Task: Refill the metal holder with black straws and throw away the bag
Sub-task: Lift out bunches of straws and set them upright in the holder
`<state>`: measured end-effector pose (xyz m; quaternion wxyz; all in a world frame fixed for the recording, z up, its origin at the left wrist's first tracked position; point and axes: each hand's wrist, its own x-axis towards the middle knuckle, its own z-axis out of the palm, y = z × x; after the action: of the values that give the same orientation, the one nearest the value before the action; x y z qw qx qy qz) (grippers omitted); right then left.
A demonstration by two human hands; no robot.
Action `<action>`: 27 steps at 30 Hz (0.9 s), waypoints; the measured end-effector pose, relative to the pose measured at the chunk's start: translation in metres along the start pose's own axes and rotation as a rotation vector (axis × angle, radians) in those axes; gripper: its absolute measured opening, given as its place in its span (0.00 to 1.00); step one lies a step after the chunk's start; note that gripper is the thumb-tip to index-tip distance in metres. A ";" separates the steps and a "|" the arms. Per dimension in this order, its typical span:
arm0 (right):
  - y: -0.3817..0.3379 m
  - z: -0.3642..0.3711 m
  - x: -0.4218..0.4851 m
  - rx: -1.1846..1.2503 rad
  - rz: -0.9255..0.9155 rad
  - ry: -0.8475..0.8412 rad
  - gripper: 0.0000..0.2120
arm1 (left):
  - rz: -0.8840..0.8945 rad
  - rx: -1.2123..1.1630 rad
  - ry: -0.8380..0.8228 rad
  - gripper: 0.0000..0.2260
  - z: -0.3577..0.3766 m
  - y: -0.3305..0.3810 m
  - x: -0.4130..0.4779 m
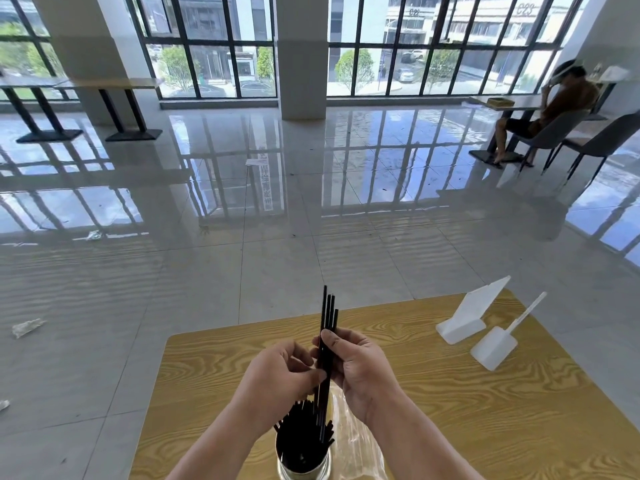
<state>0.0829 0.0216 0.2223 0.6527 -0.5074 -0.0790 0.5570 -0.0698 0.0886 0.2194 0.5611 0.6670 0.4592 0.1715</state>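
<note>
Straw bundle: a few black straws [328, 327] held near upright, long axis vertical with a slight lean, lower ends reaching down among the straws already in the holder
Metal holder: [304, 471] directly below the bundle at the near table edge, mouth up, already crowded with black straws
Right hand: [360, 370] fingers wrapped around the bundle at mid-length, thumb pressed across the front
Left hand: [280, 374] fingertips pinching the same bundle just below, touching it
Bag: clear plastic bag [356, 441] lying slack on the wooden table [485, 410], just right of the holder
Judgement: next move is a straight drop along the bundle's axis
</note>
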 end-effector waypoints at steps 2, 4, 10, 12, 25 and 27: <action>0.002 0.000 0.000 -0.009 0.001 0.001 0.04 | -0.051 -0.081 -0.033 0.09 0.000 0.000 0.001; 0.002 0.000 0.000 -0.023 -0.004 -0.006 0.06 | -0.077 -0.113 -0.048 0.06 -0.002 0.001 0.001; 0.001 -0.001 0.003 -0.057 -0.005 -0.024 0.10 | -0.122 -0.179 -0.082 0.02 -0.003 0.002 0.002; 0.002 -0.004 0.004 -0.063 -0.004 0.002 0.10 | -0.128 -0.182 -0.077 0.02 -0.004 0.002 0.003; -0.005 -0.014 -0.005 -0.536 -0.387 -0.042 0.15 | -0.257 -0.406 0.006 0.05 -0.013 -0.001 0.016; 0.000 -0.012 -0.010 -0.690 -0.403 -0.065 0.17 | -0.280 -0.484 -0.019 0.06 -0.013 0.001 0.016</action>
<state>0.0879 0.0067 0.2213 0.5372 -0.6533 -0.3800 0.3744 -0.0704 0.1092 0.2194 0.7267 0.4453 0.4871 0.1907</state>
